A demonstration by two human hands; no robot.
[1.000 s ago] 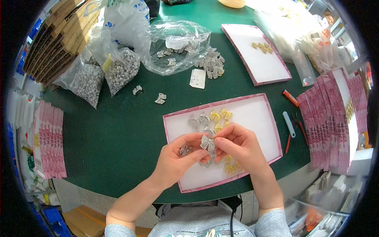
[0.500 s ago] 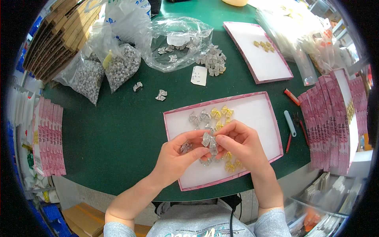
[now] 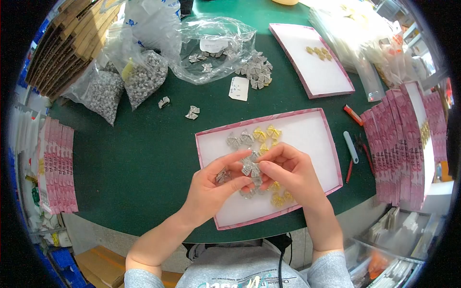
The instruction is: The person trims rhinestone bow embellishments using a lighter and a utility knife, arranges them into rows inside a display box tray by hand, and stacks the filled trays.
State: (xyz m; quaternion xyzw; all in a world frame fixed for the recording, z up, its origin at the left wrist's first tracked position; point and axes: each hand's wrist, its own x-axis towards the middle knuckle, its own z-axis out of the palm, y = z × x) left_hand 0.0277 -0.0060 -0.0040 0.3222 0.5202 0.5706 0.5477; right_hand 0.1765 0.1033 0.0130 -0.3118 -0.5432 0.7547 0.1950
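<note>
My right hand pinches a silver bow over the tray; my left hand curls around it, a second bow tucked in its palm, probably leaving its fingertips free to steady the first.

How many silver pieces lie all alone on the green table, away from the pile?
2: one silver piece near a full bag, another closer to the pink tray. The bags might hide more.
</note>
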